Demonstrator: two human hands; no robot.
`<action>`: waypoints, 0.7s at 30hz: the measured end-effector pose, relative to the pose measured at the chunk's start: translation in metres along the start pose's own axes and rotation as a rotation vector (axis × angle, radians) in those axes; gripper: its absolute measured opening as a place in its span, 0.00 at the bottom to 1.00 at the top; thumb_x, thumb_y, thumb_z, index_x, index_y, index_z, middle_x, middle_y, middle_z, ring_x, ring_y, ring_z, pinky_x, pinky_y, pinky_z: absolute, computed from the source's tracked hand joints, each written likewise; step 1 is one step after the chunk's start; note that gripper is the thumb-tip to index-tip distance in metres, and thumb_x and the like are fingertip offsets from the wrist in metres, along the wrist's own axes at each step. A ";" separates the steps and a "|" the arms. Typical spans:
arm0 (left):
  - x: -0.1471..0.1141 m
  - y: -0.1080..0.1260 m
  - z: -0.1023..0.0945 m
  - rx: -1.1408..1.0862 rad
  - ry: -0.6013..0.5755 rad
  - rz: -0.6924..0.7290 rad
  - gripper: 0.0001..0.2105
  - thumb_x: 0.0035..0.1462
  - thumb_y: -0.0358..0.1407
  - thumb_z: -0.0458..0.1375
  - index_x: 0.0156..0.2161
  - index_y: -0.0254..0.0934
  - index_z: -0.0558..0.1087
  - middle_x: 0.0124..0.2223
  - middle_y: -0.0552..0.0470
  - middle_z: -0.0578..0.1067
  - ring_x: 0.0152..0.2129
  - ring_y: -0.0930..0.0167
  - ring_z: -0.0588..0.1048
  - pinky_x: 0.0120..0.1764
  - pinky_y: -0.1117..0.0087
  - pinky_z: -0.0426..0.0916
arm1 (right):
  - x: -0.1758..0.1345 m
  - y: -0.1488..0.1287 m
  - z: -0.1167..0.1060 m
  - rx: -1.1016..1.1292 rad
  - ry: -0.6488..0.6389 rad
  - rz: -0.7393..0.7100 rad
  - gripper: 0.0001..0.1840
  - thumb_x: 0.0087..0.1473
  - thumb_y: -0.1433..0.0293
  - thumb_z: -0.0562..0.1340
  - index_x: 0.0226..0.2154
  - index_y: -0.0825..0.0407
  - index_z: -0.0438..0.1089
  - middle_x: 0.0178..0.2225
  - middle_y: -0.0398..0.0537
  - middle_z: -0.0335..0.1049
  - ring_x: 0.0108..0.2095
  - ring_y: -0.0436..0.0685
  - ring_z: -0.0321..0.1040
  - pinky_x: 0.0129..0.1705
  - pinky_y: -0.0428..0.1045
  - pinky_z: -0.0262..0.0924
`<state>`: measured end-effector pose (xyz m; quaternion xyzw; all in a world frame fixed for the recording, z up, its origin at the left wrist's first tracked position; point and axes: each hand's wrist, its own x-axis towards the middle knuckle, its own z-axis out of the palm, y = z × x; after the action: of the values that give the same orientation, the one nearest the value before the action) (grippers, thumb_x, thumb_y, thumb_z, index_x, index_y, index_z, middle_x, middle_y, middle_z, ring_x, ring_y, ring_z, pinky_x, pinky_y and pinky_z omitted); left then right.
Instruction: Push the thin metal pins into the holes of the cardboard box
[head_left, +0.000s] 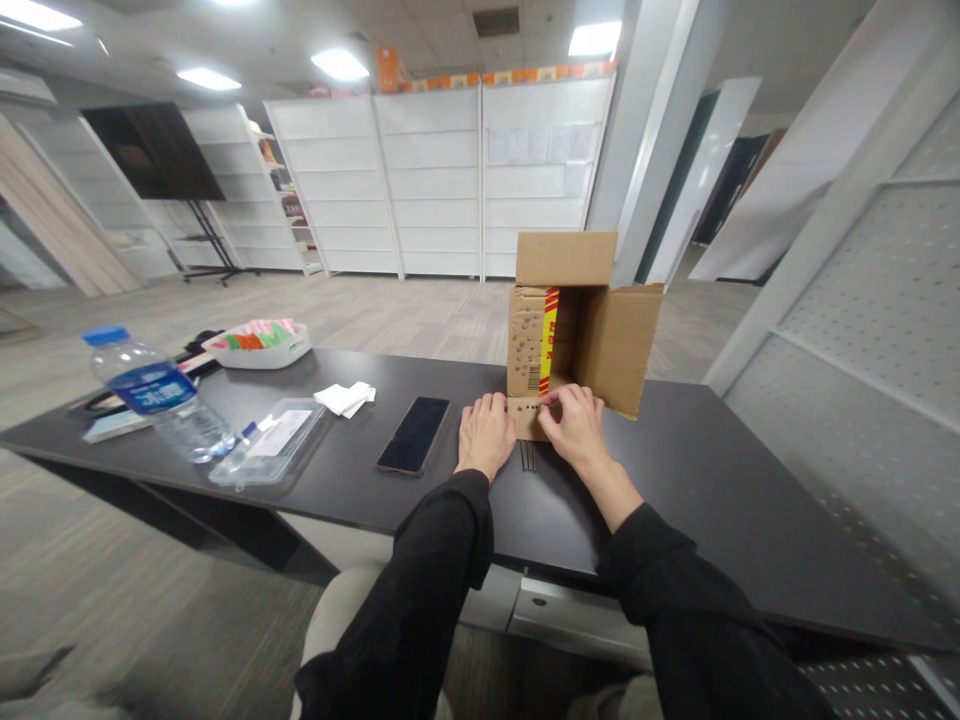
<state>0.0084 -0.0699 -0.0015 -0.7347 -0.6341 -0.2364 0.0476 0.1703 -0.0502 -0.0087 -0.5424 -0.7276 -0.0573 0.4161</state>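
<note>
The right hand (pixel 576 422) brings thumb and fingertips close together at the lower flap (pixel 531 428) of an open brown cardboard box (pixel 526 335); whether they pinch anything, I cannot tell. The left hand (pixel 486 432), fingers bent, sits at the flap's left edge, probably to steady it; its grip is unclear. The box stands on the dark grey table (pixel 675 480), mouth facing the person, which leaves the flap's dotted row reachable. Thin dark metal-looking pins (pixel 528 457) lie just below, presumably for easy picking.
</note>
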 end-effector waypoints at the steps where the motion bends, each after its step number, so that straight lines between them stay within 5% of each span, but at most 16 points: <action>1: 0.000 0.000 0.000 0.001 -0.001 -0.001 0.07 0.64 0.30 0.51 0.45 0.39 0.68 0.47 0.46 0.75 0.47 0.63 0.72 0.50 0.63 0.62 | 0.000 0.000 0.000 0.005 -0.002 0.006 0.03 0.56 0.69 0.57 0.32 0.49 0.67 0.37 0.50 0.73 0.43 0.63 0.63 0.46 0.56 0.50; 21: 0.000 0.000 0.000 -0.002 0.020 0.009 0.07 0.64 0.30 0.51 0.45 0.38 0.68 0.46 0.47 0.75 0.46 0.64 0.72 0.49 0.63 0.62 | -0.003 -0.007 -0.009 0.180 -0.054 0.022 0.02 0.52 0.68 0.59 0.30 0.49 0.65 0.31 0.46 0.73 0.34 0.58 0.67 0.44 0.54 0.53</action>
<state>0.0081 -0.0700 -0.0022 -0.7352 -0.6300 -0.2442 0.0540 0.1697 -0.0597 -0.0028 -0.5121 -0.7347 0.0276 0.4440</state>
